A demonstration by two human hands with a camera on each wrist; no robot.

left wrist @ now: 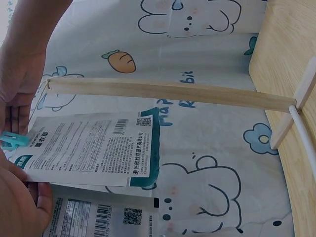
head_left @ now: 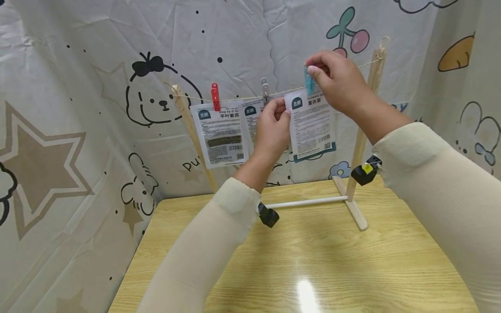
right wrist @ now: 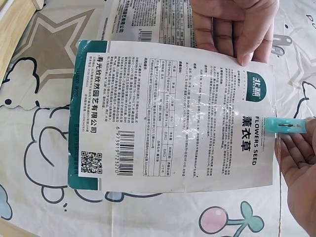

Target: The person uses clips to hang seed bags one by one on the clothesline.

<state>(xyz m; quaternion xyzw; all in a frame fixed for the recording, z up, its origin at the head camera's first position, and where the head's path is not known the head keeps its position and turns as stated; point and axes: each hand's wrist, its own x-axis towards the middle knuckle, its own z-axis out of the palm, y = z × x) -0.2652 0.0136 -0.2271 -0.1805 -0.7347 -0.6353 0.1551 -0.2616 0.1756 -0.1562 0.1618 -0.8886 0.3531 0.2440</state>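
A white seed packet [head_left: 311, 126] with a teal bottom edge hangs at the right part of a thin string. My left hand [head_left: 272, 130] pinches its upper left edge between thumb and fingers. With thumb and fingertips, my right hand [head_left: 338, 82] grips a teal clothespin [head_left: 309, 81]. In the right wrist view, the clothespin's [right wrist: 286, 125] jaws lie over the packet's top edge, at the string. Further left hang two more packets: one [head_left: 221, 130] under a red clothespin [head_left: 215, 97], another [head_left: 252, 115] under a grey clothespin [head_left: 265, 90], partly behind my left hand.
The string runs between two wooden posts, the left [head_left: 192, 130] and the right [head_left: 373, 76]. A white rod [head_left: 307, 202] joins the stand low down, and a wooden foot [head_left: 356, 213] rests on the wooden table [head_left: 313, 252]. A cartoon-printed curtain [head_left: 235, 39] hangs close behind.
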